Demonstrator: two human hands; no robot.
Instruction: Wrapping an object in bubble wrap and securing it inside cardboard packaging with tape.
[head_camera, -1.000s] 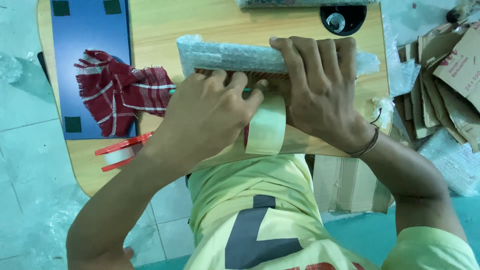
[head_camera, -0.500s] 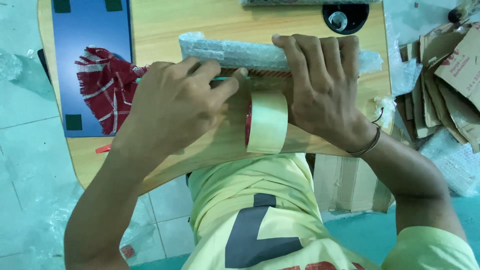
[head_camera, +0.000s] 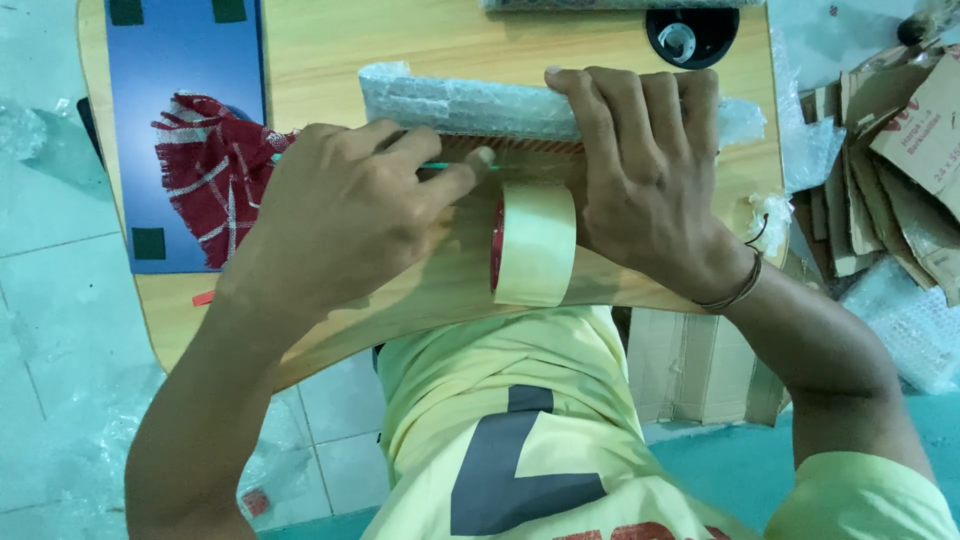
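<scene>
Right hand (head_camera: 650, 190) pressing flat, grip released, on a bubble-wrapped parcel (head_camera: 470, 105), left hand (head_camera: 345, 215) clenched on a half-hidden green pen (head_camera: 450, 166), tape roll (head_camera: 535, 245) near, bench (head_camera: 400, 40) far edge cut off.

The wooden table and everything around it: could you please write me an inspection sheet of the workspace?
Surface: wooden table, a blue mat lying at its left end.
Job's things: bubble-wrapped parcel lying across the table; roll of packing tape standing on edge against it.
Clutter: red checked cloth on the mat; black round object at the far edge.
Grippers: left hand rests on the parcel's near side, a thin green item under its fingers; right hand presses flat on the parcel.
Cables: nothing seen.
Surroundings: cardboard pieces at right, tiled floor with plastic film.
</scene>
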